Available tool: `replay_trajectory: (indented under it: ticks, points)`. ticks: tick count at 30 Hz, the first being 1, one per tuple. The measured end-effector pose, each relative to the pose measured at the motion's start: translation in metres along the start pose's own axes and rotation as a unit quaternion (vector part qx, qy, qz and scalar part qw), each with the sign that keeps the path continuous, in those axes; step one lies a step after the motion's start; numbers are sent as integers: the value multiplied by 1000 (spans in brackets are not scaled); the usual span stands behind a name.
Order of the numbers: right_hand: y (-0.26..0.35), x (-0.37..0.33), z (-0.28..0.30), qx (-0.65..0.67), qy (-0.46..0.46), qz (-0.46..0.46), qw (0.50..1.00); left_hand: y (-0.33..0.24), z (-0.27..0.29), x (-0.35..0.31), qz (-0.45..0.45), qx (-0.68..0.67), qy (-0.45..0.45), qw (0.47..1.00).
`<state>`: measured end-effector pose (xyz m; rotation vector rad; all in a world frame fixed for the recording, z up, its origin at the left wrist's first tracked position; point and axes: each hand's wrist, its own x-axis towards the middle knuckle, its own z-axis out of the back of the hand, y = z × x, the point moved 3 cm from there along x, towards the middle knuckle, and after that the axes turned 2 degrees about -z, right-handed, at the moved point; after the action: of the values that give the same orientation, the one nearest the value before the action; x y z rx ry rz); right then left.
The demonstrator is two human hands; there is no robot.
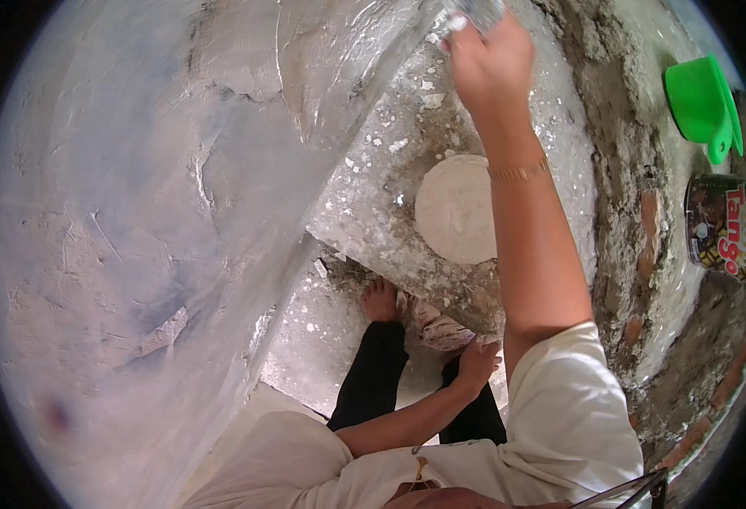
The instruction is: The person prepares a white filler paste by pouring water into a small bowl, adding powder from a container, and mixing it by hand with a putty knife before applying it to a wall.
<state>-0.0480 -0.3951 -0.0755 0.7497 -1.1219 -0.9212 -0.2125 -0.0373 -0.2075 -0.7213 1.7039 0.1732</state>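
Stretched far forward, my right hand [493,59] is closed around a silvery flat tool [479,12] with white smears. The tool touches or nearly touches the edge of the plastered wall [220,161], and its upper part is cut off by the picture's rim. Below my right forearm lies a round, pale, smooth surface [453,209], like a container full of plaster, partly hidden by the arm. My left hand [476,365] is low, by my knee, with curled fingers; what they hold, if anything, is hidden. Near it is a crumpled pinkish-white bag [441,329].
A green plastic dipper [697,100] and a dark printed tin [721,227] stand on the right, beyond a rough ridge of mortar and brick [645,229]. White flakes litter the grey floor [373,191]. My bare foot [380,299] is beside the bag.
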Motion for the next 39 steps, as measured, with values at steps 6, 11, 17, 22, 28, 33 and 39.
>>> replay_trajectory:
  ticks: [6, 11, 17, 22, 28, 33, 39]
  points:
    - [37, -37, -39, -36, -80, 250, 964, -2, 4, 3, -15, -4, -30, 999]
    - [29, -45, -17, -83, -22, 105, 991, -4, 4, 1, 5, 36, -37, 999]
    - [5, -34, -60, -76, -87, 126, 985, 10, -2, 13, -70, -68, 41, 994]
    - [13, -64, -38, -27, 35, 80, 996, 7, 10, 13, 13, -42, -20, 999]
    - [-103, 29, 13, 42, 43, -265, 962, 2, 2, 5, 22, -54, -48, 997]
    - [-172, 65, -12, -359, 80, 117, 922, 12, -10, 10, 19, -70, -14, 997]
    - [-41, -19, -24, -81, 60, -18, 995, 16, 5, 16, 15, -77, -15, 997]
